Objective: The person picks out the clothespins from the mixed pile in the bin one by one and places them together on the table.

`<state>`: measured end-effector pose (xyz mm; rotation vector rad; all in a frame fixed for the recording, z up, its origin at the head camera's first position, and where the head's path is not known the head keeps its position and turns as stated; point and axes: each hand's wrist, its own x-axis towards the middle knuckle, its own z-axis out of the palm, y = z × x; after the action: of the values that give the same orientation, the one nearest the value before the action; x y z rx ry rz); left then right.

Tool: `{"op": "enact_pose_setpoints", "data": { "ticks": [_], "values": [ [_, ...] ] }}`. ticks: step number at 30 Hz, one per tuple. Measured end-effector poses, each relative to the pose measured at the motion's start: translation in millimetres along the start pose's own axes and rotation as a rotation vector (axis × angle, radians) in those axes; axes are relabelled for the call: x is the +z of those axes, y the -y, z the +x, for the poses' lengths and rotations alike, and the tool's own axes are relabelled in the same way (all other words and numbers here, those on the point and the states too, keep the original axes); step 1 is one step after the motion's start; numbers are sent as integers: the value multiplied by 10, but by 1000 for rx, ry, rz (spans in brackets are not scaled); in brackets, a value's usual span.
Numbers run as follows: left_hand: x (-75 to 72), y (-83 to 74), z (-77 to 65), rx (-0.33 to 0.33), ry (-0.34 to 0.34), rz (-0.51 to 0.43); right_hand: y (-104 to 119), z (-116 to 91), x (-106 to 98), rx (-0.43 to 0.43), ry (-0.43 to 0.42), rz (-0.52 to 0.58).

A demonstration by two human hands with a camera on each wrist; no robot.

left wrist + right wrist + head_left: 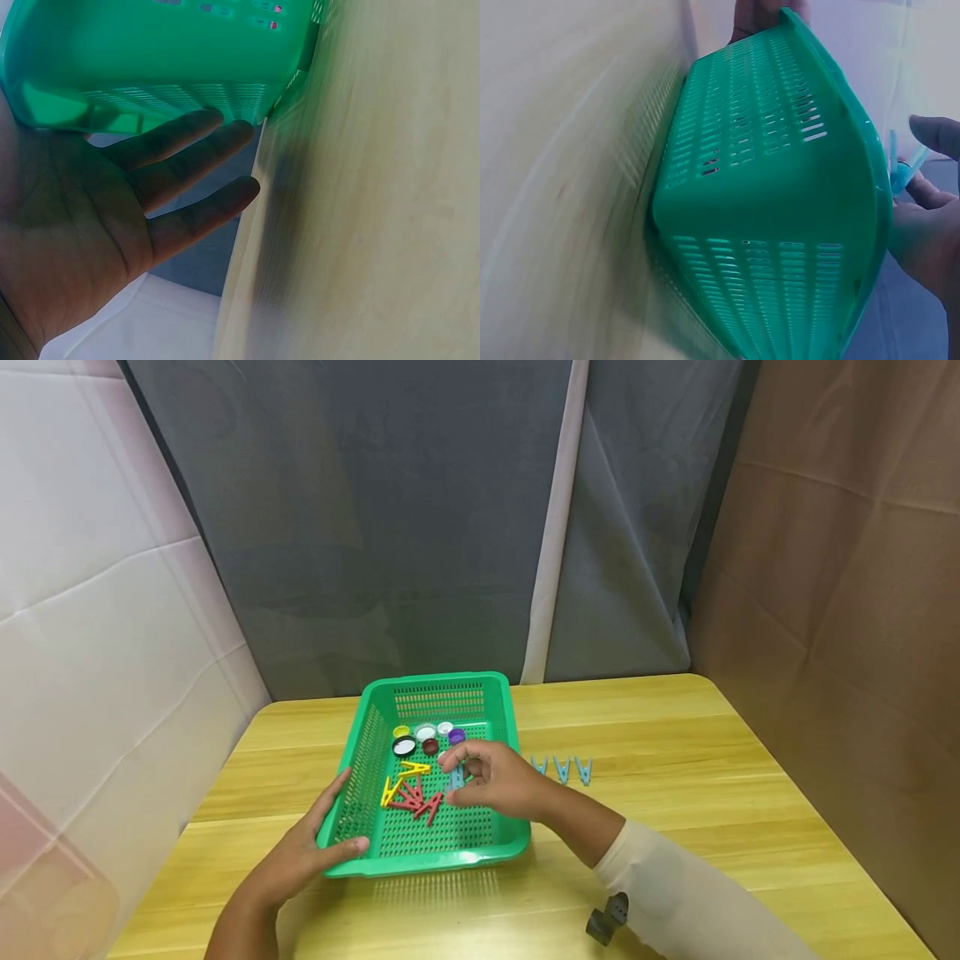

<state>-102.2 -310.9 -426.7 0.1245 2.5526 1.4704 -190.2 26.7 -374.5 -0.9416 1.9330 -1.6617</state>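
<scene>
A light-blue plastic clothespin [456, 778] is pinched in the right hand [501, 781] over the green perforated plastic basket [427, 862], whose rim the left hand [300, 853] touches with straight fingers, and three light-blue clothespins [563, 779] lie alongside on the wooden surface [750, 835].
</scene>
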Motion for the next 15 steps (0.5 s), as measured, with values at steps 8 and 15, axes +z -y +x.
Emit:
{"op": "enact_pose_setpoints", "data": {
  "ticks": [8,15],
  "values": [
    [-6,4,2,-6,2,2,11,-125,-77,31,2,109],
    [-3,-1,-2,-3,3,5,-59,-202,-126,-13,-71,77]
  ]
}}
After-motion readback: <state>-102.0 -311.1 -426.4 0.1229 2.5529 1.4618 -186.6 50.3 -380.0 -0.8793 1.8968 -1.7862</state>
